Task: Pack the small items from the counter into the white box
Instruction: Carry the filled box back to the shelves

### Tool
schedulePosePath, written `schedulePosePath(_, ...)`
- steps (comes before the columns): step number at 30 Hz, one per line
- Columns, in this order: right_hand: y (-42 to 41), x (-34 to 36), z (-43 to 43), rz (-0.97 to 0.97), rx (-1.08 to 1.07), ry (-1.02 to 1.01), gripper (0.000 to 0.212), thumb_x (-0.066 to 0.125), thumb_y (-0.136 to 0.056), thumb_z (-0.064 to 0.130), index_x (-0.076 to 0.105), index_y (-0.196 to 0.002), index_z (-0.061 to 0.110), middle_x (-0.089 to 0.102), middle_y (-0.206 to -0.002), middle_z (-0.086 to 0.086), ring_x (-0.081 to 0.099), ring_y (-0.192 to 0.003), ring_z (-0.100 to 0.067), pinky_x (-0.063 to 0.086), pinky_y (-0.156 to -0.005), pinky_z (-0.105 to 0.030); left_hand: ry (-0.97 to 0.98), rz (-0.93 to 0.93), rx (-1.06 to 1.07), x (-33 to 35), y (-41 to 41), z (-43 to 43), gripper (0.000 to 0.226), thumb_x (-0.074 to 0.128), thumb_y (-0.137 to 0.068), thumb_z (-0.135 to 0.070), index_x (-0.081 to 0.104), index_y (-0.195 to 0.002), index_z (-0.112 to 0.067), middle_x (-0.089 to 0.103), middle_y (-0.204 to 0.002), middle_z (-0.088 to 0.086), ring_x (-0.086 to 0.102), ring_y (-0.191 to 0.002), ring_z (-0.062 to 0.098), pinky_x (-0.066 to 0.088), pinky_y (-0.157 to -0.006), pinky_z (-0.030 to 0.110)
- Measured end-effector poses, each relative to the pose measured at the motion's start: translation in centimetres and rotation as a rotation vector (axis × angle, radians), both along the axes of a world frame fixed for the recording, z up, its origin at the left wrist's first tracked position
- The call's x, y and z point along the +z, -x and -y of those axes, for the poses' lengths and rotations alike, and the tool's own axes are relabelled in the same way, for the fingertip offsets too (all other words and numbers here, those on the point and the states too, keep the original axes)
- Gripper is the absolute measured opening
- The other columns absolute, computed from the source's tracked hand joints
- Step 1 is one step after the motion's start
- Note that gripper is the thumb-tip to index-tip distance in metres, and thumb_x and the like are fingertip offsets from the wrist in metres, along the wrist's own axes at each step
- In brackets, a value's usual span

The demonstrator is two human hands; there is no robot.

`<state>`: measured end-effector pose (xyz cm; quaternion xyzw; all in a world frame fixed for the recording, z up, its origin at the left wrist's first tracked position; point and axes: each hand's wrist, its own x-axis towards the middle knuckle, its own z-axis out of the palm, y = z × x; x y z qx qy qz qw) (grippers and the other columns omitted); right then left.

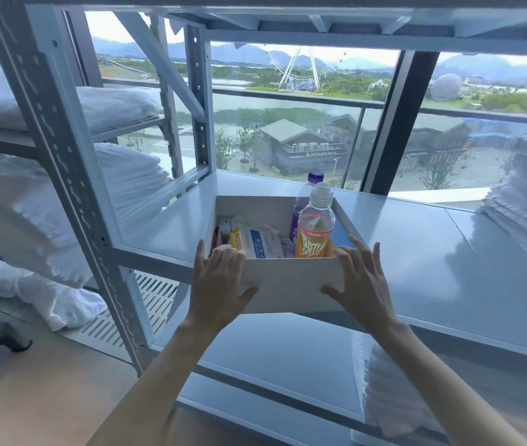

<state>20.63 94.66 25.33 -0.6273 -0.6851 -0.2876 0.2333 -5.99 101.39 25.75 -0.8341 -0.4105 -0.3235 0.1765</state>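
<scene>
My left hand (220,278) and right hand (362,284) clasp the near corners of the white box (287,278) at the shelf's (416,252) front edge. It sits dead ahead, equally close to both, with an orange bottle (315,226) upright inside.

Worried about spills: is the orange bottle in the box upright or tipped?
Upright: the orange bottle stands cap-up in the white box.
</scene>
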Motion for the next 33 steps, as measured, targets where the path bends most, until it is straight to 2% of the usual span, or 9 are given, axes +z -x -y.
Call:
schedulePosePath(2,-0.1,-0.2,0.0,0.04,-0.008,-0.047,0.084,0.088,-0.049,0.038,0.044,-0.115,0.011,0.06,-0.108,-0.01,0.042,-0.119,-0.03,0.019,-0.111,-0.056,-0.054,0.006,0.008,-0.2,0.0,0.0,0.059,0.081,-0.061,-0.043,0.055,-0.103,-0.01,0.063,-0.099,0.008,0.059,-0.098,0.029,0.013,-0.11,0.051)
schedulePosePath(5,-0.5,-0.4,0.2,0.072,0.036,-0.092,0.078,0.085,-0.055,0.037,0.048,-0.116,0.008,0.059,-0.106,-0.01,0.045,-0.11,-0.028,0.028,-0.109,-0.051,-0.098,-0.004,-0.02,-0.1,0.0,-0.5,0.057,0.083,-0.06,-0.039,0.057,-0.101,-0.009,0.064,-0.094,0.009,0.06,-0.091,0.03,0.023,-0.107,0.048)
schedulePosePath(9,-1.7,0.1,0.1,0.014,0.152,-0.079,0.073,0.086,-0.057,0.04,0.047,-0.114,0.015,0.054,-0.107,-0.004,0.044,-0.097,-0.023,0.035,-0.084,-0.032,-0.063,-0.006,-0.068,-0.2,0.4,-1.1,0.064,0.088,-0.053,-0.039,0.052,-0.099,-0.013,0.063,-0.089,0.006,0.058,-0.081,0.027,0.044,-0.077,0.038)
schedulePosePath(14,-3.7,1.3,-1.0,-0.011,0.28,0.015,0.055,0.073,-0.065,0.052,0.048,-0.098,0.017,0.049,-0.093,-0.003,0.041,-0.084,-0.021,0.034,-0.076,-0.029,-0.105,-0.044,-0.194,-0.2,1.9,-2.7,0.066,0.087,-0.054,-0.038,0.048,-0.102,-0.015,0.064,-0.089,0.004,0.055,-0.082,0.024,0.036,-0.073,0.03)
schedulePosePath(19,-5.2,2.0,-1.9,0.092,0.392,0.023,0.05,0.059,-0.075,0.061,0.049,-0.093,0.015,0.049,-0.085,-0.001,0.041,-0.078,-0.02,0.037,-0.073,-0.029,-0.087,-0.046,-0.395,0.6,3.3,-4.8,0.05,0.082,-0.064,-0.038,0.048,-0.095,-0.019,0.065,-0.082,-0.002,0.055,-0.075,0.018,0.04,-0.069,0.025)
schedulePosePath(22,-5.3,2.2,-2.1,0.115,0.416,-0.008,0.048,0.06,-0.077,0.059,0.05,-0.093,0.014,0.049,-0.085,-0.002,0.041,-0.076,-0.021,0.038,-0.072,-0.03,-0.125,-0.014,-0.403,0.6,3.0,-5.0,0.034,0.066,-0.077,-0.048,0.048,-0.089,-0.021,0.064,-0.075,-0.004,0.057,-0.068,0.018,0.041,-0.065,0.024)
schedulePosePath(26,-4.1,1.2,-2.2,-0.005,0.366,-0.076,0.048,0.063,-0.074,0.059,0.048,-0.089,0.016,0.043,-0.085,0.002,0.037,-0.074,-0.02,0.035,-0.07,-0.029,-0.169,0.117,-0.314,-0.4,1.8,-4.3,0.038,0.057,-0.08,-0.057,0.045,-0.083,-0.021,0.065,-0.071,-0.002,0.057,-0.064,0.02,0.042,-0.063,0.027)
schedulePosePath(30,-5.0,2.0,-2.0,-0.065,0.413,-0.004,0.047,0.064,-0.073,0.059,0.05,-0.09,0.017,0.05,-0.083,-0.002,0.04,-0.076,-0.02,0.041,-0.069,-0.029,-0.167,0.095,-0.345,-0.3,2.2,-4.6,0.037,0.06,-0.08,-0.054,0.046,-0.086,-0.021,0.064,-0.075,-0.001,0.051,-0.073,0.017,0.043,-0.066,0.027)
schedulePosePath(33,-4.9,1.6,-1.4,-0.189,0.366,0.051,0.056,0.063,-0.071,0.061,0.05,-0.104,0.018,0.047,-0.105,0.0,0.044,-0.095,-0.021,0.045,-0.081,-0.033,-0.075,0.196,-0.3,-0.5,1.9,-3.5,0.047,0.068,-0.076,-0.048,0.052,-0.108,-0.017,0.063,-0.107,0.003,0.052,-0.104,0.019,0.046,-0.085,0.035)
